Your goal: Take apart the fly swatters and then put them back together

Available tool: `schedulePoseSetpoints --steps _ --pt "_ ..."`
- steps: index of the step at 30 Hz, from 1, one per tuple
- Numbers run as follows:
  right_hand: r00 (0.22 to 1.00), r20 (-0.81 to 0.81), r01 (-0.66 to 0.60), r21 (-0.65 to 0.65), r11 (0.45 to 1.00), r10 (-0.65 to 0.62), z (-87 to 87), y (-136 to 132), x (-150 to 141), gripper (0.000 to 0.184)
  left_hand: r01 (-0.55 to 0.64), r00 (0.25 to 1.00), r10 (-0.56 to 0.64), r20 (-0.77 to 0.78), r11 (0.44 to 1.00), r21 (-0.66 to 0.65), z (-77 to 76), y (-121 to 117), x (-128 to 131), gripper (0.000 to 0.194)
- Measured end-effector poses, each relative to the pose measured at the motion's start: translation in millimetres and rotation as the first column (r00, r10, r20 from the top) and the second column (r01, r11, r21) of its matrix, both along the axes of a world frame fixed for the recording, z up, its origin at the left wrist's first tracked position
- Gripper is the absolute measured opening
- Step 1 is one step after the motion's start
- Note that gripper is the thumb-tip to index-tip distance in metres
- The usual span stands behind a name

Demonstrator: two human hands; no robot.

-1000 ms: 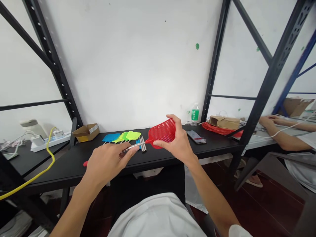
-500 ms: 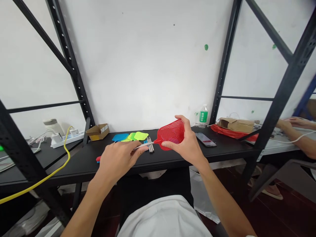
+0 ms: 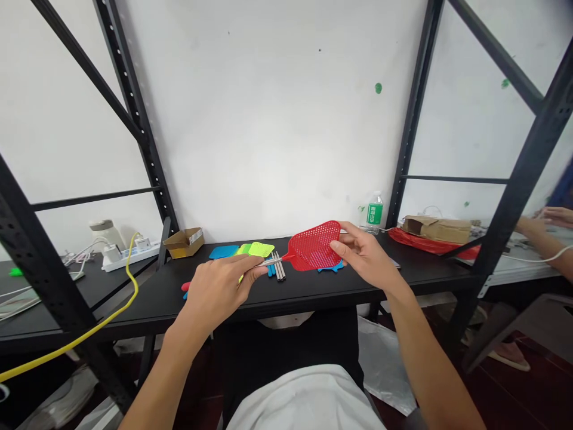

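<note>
Red swatter (image 3: 314, 246), gripped by both hands (image 3: 219, 286) (image 3: 367, 254), hangs over black shelf-desk (image 3: 313, 291) against white wall (image 3: 277, 119).

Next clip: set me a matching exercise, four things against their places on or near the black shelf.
Things:
1. red swatter head
2. water bottle
3. cardboard box
4. metal rod

Places:
A. far left on the shelf
B. pinched in the left hand
C. at the right hand fingertips
D. against the wall, by the right upright

Pairs: 1-C, 2-D, 3-A, 4-B
</note>
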State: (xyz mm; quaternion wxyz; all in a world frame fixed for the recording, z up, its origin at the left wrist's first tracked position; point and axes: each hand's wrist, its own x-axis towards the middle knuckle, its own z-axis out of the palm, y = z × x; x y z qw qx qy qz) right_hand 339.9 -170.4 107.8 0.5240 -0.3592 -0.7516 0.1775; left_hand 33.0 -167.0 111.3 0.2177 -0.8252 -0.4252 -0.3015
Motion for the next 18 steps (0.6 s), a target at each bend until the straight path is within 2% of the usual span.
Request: schedulePoseSetpoints --steps 3,13,18 --pt "1.000 0.022 -0.006 -0.005 1.000 0.007 -1.3 3.4 2.0 0.035 -0.001 1.000 0.001 -0.020 1.000 -0.002 -1.5 1.7 -0.2 0.037" --pt "0.998 -0.011 -0.061 -0.097 0.993 0.061 -3.1 5.4 -0.3 0.036 -0.005 0.997 0.008 -0.071 0.999 0.041 -1.9 3.0 -2.1 0.039" --pt "0.978 -0.137 -0.173 -0.127 0.977 0.155 -6.5 11.7 -9.4 0.038 0.048 0.998 -0.049 -0.027 0.999 -0.023 -1.9 11.2 -8.6 0.042"
